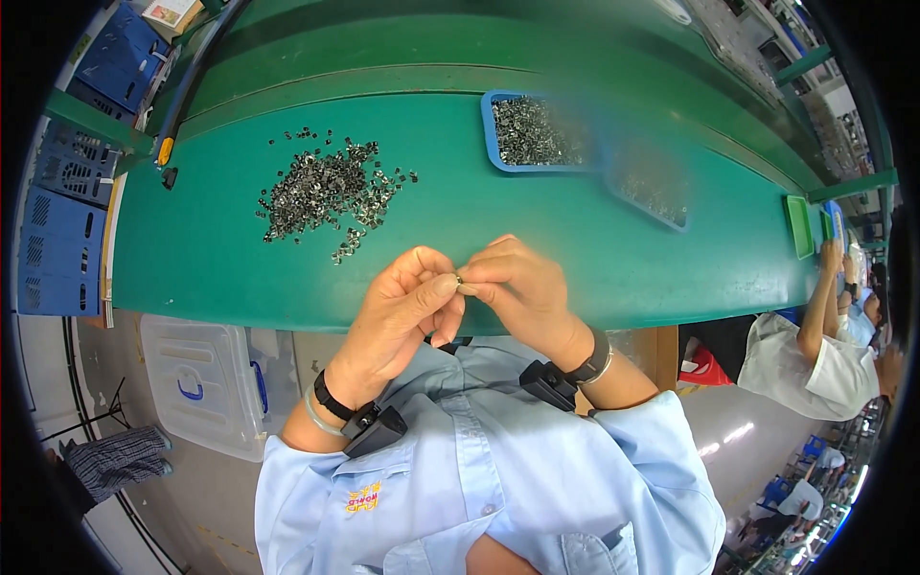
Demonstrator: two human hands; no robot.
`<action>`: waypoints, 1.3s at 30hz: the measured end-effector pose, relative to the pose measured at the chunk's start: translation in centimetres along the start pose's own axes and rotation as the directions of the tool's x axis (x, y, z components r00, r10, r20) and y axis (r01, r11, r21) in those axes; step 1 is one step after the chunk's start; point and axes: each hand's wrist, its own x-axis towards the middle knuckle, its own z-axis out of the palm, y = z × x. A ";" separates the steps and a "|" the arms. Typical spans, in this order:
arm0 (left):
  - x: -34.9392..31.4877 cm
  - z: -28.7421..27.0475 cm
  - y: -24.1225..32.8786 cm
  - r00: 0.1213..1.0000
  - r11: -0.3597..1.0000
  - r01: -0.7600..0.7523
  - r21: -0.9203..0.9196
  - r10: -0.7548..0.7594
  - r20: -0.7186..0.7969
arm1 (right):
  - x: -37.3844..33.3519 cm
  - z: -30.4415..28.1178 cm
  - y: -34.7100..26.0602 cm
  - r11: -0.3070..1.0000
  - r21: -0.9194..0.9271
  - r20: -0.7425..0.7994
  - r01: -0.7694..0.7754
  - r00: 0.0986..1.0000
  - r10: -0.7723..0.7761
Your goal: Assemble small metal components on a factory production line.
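Note:
My left hand (402, 311) and my right hand (522, 287) meet fingertip to fingertip over the near edge of the green table (537, 240). Between the pinched fingers sits a tiny metal part (458, 281), held by both hands. A loose pile of small dark metal parts (326, 192) lies on the table beyond my left hand. A blue tray (498, 158) filled with similar parts stands beyond my right hand. Both wrists wear black bands.
A second blue tray (652, 192) with parts sits to the right, blurred. Green trays (797, 225) lie at the table's right end. A co-worker in white (815, 364) sits at right. Blue crates (57, 240) and a clear plastic box (201, 383) are at left.

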 end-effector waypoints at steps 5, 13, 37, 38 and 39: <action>0.3 -0.6 -0.4 0.995 0.991 0.075 -0.108 -0.066 0.077 | 0.1 -0.5 -0.1 1.000 -0.021 0.083 0.024 0.996 -0.022; 0.6 -0.8 -0.6 0.994 0.990 0.083 -0.117 -0.075 0.076 | 0.1 -0.5 0.3 1.000 0.029 0.075 -0.001 0.997 -0.001; 0.3 -2.4 0.2 0.998 0.999 -0.017 -0.030 0.016 -0.057 | 6.6 -7.5 3.9 0.846 -0.471 -0.137 -0.250 0.968 0.210; 0.4 -2.6 0.1 0.998 1.000 0.004 -0.021 -0.005 -0.057 | 7.3 -7.4 4.4 0.851 -0.464 -0.126 -0.245 0.969 0.211; 0.4 -2.9 0.0 0.998 1.000 -0.002 -0.023 0.001 -0.069 | 7.9 -7.2 4.7 0.837 -0.511 -0.095 -0.195 0.981 0.171</action>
